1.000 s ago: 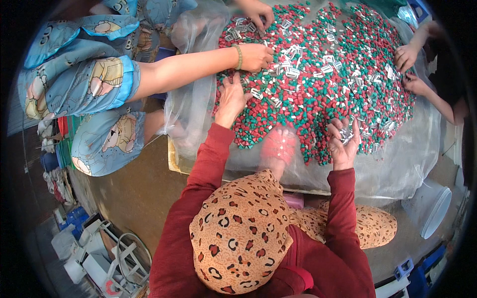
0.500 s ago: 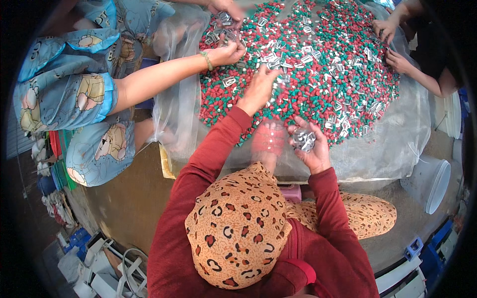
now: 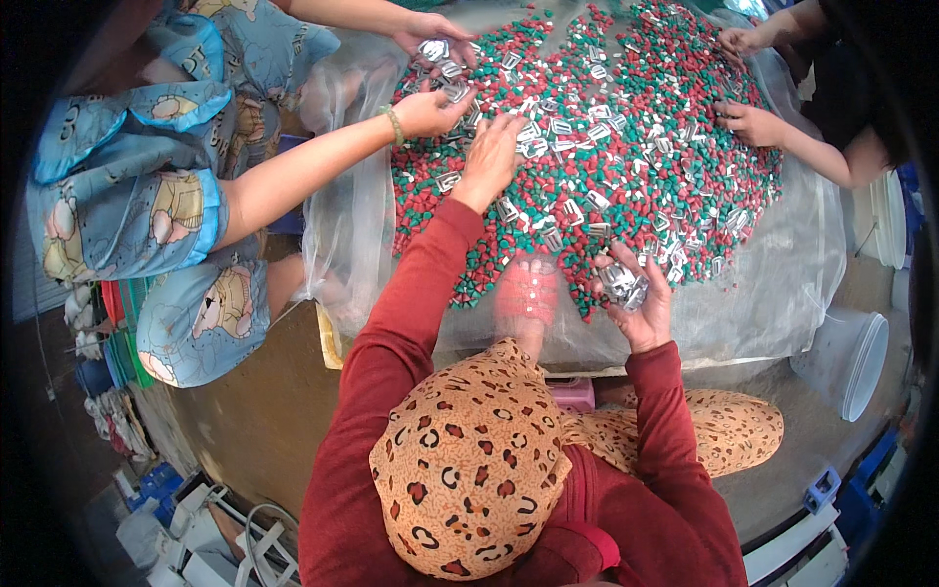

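Note:
My right hand is cupped around a bunch of shiny metal buckles just above the near edge of a large pile. The pile is made of small red, green and white pieces, with loose silver strap buckles scattered over it. Reaching out palm down, my left hand has its fingers stretched over the pile beside some buckles. Its fingertips lie close to them; whether they touch I cannot tell. Other buckles rest on the pieces between my two hands.
Translucent sheeting lies under the pile. At the left, a person's hands hold buckles; another person's hands touch the pile at the right. My sandalled foot rests at the near edge. A white bucket lies at the right.
My left hand has shifted left and slightly farther away. The right hand has moved a little right and nearer with its buckles. Several buckles now lie between my hands. The right-hand person's nearer hand moved left.

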A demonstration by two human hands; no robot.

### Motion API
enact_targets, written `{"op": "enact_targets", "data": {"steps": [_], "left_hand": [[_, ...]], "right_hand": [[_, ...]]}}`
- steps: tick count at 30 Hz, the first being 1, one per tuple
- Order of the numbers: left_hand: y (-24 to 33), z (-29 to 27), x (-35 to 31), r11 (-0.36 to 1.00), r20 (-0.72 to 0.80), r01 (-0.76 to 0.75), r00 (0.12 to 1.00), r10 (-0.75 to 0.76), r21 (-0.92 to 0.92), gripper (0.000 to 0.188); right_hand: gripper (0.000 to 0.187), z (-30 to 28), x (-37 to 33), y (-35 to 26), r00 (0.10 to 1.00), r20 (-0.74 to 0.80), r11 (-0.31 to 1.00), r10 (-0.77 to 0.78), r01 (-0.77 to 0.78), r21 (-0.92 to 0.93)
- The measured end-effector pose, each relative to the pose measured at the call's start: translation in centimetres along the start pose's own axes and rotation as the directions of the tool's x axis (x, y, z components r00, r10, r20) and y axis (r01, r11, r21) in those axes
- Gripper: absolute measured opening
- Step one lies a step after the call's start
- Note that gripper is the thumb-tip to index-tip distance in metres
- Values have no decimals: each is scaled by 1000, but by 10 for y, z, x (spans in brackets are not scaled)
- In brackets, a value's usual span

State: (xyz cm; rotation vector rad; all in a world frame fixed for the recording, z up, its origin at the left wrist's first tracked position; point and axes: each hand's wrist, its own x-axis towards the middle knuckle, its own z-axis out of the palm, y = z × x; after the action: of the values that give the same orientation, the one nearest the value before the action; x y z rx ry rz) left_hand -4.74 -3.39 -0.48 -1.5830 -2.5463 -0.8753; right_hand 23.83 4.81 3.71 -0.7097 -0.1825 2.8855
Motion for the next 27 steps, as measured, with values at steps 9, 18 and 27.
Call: {"op": "enact_targets", "data": {"steps": [9, 18, 27], "left_hand": [[44, 21, -16, 976, 177, -13, 983, 52, -220, 38], [31, -17, -33, 980, 178, -50, 980, 85, -193, 32], [-80, -58, -38, 765, 232, 639, 757, -610, -73, 36]], "right_hand": [[39, -2, 7, 22, 987, -107, 990, 118, -125, -65], [13, -6, 4, 20, 992, 122, 998, -27, 21, 56], [32, -23, -1, 2, 934, 347, 946, -81, -37, 321]]}}
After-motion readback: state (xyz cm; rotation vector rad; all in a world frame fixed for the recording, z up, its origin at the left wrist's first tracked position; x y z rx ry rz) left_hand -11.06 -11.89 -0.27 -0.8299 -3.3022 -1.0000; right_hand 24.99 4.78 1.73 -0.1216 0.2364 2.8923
